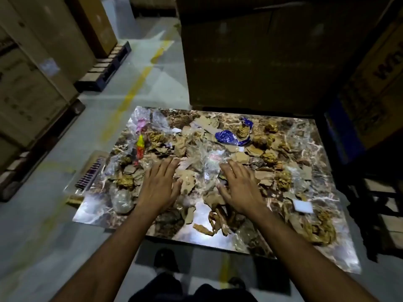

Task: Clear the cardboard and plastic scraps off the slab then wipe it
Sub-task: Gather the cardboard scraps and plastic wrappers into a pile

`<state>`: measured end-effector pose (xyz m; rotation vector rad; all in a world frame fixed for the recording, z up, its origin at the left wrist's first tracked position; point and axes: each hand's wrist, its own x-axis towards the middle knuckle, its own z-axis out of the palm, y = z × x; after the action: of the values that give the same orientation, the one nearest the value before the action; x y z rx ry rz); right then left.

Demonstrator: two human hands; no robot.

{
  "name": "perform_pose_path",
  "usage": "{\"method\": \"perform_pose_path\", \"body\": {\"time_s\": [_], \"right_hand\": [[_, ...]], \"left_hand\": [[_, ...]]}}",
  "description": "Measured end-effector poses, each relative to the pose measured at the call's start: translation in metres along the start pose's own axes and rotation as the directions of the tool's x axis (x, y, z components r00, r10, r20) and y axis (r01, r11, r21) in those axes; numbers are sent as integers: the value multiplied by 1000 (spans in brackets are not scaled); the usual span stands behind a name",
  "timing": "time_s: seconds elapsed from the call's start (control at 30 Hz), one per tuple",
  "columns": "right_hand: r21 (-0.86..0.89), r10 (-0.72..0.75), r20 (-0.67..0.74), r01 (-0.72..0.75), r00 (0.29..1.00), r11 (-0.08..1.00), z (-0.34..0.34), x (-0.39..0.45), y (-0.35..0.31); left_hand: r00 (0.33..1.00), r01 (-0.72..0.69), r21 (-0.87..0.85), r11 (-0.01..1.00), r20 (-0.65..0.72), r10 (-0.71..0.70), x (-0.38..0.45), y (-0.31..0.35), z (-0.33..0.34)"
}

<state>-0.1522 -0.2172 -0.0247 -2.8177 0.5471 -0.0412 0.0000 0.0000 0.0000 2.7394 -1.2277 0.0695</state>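
A glossy brown marble slab [96, 212] lies in front of me, strewn with torn cardboard scraps [241, 156], crumpled brown paper wads [283, 179] and clear plastic bags [208, 162]. A blue wrapper [226, 136] lies near the far middle, and a yellow and red wrapper [140, 147] at the left. My left hand [160, 185] rests flat, fingers spread, on the scraps in the slab's middle. My right hand [239, 186] lies beside it, fingers spread over the clear plastic and cardboard. A white foam piece [303, 206] sits at the right.
A large cardboard box [261, 57] stands right behind the slab. Stacked boxes on pallets [102, 70] line the left, across a grey floor with a yellow line [139, 79]. More boxes [379, 73] rise at the right. My shoes [165, 259] show below the near edge.
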Motion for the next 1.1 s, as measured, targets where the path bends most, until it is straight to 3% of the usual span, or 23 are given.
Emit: {"method": "perform_pose_path", "body": {"time_s": [0.5,0.7,0.87,1.1], "right_hand": [[-1,3,78,-3,997,1000,52,110,-149],[113,-138,203,117,969,987,71,110,-171],[-33,-310,313,337,898,941,100,79,-179],[-132,-216,360,279,908,951,124,65,-183]], "left_hand": [[998,-43,-170,984,40,51,35,-180,18],[979,-47,-206,977,187,87,28,-232,28],[897,-193,-145,970,374,235,5,-255,47],[850,-155,-87,984,495,178,0,-251,67]]}}
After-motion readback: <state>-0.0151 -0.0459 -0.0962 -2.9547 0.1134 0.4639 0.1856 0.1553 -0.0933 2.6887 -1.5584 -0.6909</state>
